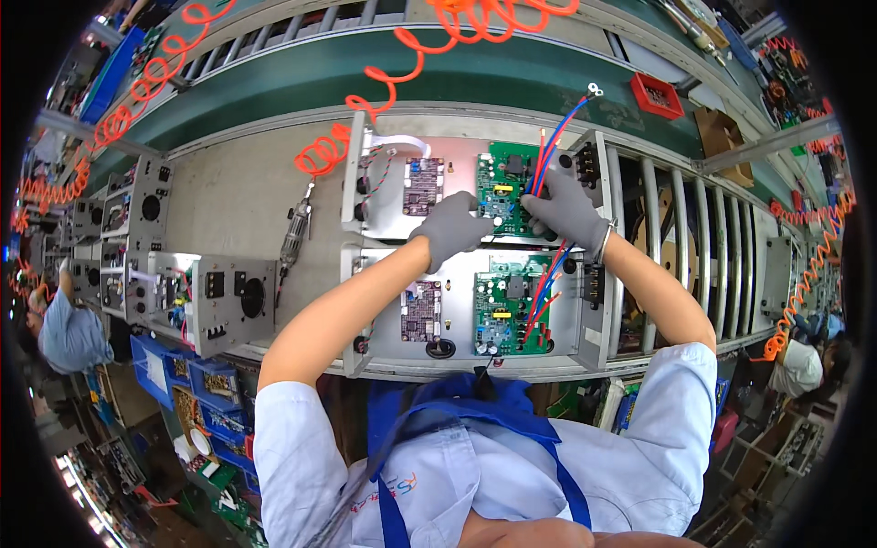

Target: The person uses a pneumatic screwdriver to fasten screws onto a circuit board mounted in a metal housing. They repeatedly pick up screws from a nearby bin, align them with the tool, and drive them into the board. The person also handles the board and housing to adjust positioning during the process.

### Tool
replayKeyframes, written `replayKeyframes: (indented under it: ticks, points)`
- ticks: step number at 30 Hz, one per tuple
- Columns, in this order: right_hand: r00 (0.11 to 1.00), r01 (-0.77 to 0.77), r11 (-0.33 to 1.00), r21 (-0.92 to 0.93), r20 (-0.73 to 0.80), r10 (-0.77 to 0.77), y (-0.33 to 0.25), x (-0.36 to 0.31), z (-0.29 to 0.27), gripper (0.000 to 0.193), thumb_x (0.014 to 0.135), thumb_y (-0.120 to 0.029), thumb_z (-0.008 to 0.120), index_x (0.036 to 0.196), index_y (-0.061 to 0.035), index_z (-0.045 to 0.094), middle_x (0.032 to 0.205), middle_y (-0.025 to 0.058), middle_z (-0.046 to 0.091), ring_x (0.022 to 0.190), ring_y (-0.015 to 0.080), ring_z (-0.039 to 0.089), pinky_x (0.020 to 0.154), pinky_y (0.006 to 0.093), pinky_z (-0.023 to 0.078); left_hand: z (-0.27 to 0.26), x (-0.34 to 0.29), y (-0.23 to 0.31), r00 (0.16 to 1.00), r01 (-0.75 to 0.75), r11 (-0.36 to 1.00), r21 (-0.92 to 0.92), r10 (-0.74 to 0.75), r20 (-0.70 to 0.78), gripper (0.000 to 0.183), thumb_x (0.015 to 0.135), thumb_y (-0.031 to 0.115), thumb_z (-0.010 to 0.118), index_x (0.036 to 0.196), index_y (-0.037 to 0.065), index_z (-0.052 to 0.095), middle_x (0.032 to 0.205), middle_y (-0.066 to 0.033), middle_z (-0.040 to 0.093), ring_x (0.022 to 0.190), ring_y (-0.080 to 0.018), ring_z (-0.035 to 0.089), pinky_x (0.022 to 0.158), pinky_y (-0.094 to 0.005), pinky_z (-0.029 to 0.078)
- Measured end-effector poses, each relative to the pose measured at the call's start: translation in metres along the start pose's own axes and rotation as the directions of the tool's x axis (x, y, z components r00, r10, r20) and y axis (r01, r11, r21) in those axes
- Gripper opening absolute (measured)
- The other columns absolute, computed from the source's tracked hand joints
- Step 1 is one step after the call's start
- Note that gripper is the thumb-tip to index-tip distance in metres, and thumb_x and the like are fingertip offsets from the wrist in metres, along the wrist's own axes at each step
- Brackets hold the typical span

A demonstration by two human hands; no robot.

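Observation:
Both my hands wear grey gloves and work over an open metal chassis, the farther of two. My left hand hovers at the left edge of its green circuit board, fingers apart, with nothing visible in them. At the board's right side, my right hand has its fingers closed round a bundle of red and blue wires. The wires rise past the chassis' far edge, ending in ring terminals. A smaller dark board sits left of the green one.
The nearer chassis holds similar boards and wires. An electric screwdriver lies left, by an orange coiled hose. A roller conveyor runs right; a red parts tray stands beyond. More chassis and blue bins are left.

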State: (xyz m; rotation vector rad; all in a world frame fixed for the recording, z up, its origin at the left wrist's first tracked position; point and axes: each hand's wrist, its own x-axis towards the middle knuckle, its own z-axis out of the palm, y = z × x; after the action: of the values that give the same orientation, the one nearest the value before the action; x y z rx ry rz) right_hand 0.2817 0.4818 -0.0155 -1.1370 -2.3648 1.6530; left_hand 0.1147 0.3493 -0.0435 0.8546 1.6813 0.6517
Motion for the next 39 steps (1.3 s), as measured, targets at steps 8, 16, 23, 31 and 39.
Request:
replayKeyframes:
  ticks: [8, 16, 23, 31, 39]
  points:
    - [0.998, 0.053, 0.98, -0.192, 0.039, -0.046, -0.001, -0.011, -0.009, 0.03, 0.088, -0.028, 0.064, 0.096, 0.0001, 0.059, 0.071, 0.0061, 0.061, 0.057, 0.0133, 0.057, 0.052, 0.0273, 0.046, -0.009, -0.079, 0.017, 0.799, -0.337, 0.864, 0.375, 0.473, -0.372, 0.049, 0.082, 0.033, 0.063, 0.118, 0.002, 0.051, 0.107, -0.0206, 0.058, 0.095, -0.0391, 0.059, 0.087, -0.0473, 0.046]
    - [0.956, 0.291, 0.927, -0.238, 0.03, -0.292, -0.141, -0.138, 0.072, 0.041, 0.092, -0.016, 0.055, 0.125, 0.0075, 0.05, 0.112, 0.0145, 0.058, 0.101, 0.0197, 0.056, 0.089, 0.03, 0.043, -0.045, -0.251, -0.106, 0.051, -0.44, 0.708, 0.552, 0.634, -0.772, 0.039, 0.076, 0.022, 0.066, 0.111, 0.007, 0.057, 0.1, -0.0161, 0.06, 0.091, -0.0314, 0.06, 0.089, -0.0425, 0.044]
    - [0.889, 0.155, 0.987, -0.036, 0.44, -0.124, -0.265, -0.097, 0.26, 0.057, 0.09, -0.033, 0.058, 0.134, 0.0015, 0.046, 0.127, 0.0143, 0.053, 0.113, 0.0242, 0.056, 0.091, 0.0338, 0.047, -0.106, -0.398, -0.32, 0.014, -0.051, 0.983, 0.178, 0.179, -0.984, 0.036, 0.081, 0.018, 0.065, 0.113, 0.004, 0.059, 0.106, -0.0144, 0.062, 0.09, -0.0299, 0.064, 0.084, -0.0383, 0.05]
    - [0.832, -0.455, 0.875, 0.168, 0.429, 0.351, -0.16, 0.154, 0.432, 0.041, 0.09, -0.05, 0.051, 0.113, -0.0169, 0.058, 0.112, 0.0039, 0.057, 0.101, 0.0221, 0.055, 0.081, 0.056, 0.051, -0.192, -0.495, -0.511, 0.103, 0.327, 0.929, -0.175, -0.219, -0.97, 0.028, 0.081, 0.02, 0.063, 0.109, 0.012, 0.064, 0.106, -0.012, 0.064, 0.099, -0.0314, 0.06, 0.086, -0.0419, 0.048]
    - [0.801, -0.533, 0.811, 0.24, 0.451, 0.394, -0.105, 0.157, 0.451, 0.04, 0.092, -0.042, 0.05, 0.126, -0.0204, 0.051, 0.118, 0.0057, 0.058, 0.115, 0.0248, 0.052, 0.09, 0.0523, 0.047, -0.208, -0.53, -0.551, 0.024, 0.361, 0.922, -0.143, -0.162, -0.986, 0.029, 0.082, 0.019, 0.066, 0.109, 0.01, 0.065, 0.101, -0.0113, 0.065, 0.086, -0.0253, 0.065, 0.077, -0.0361, 0.052]
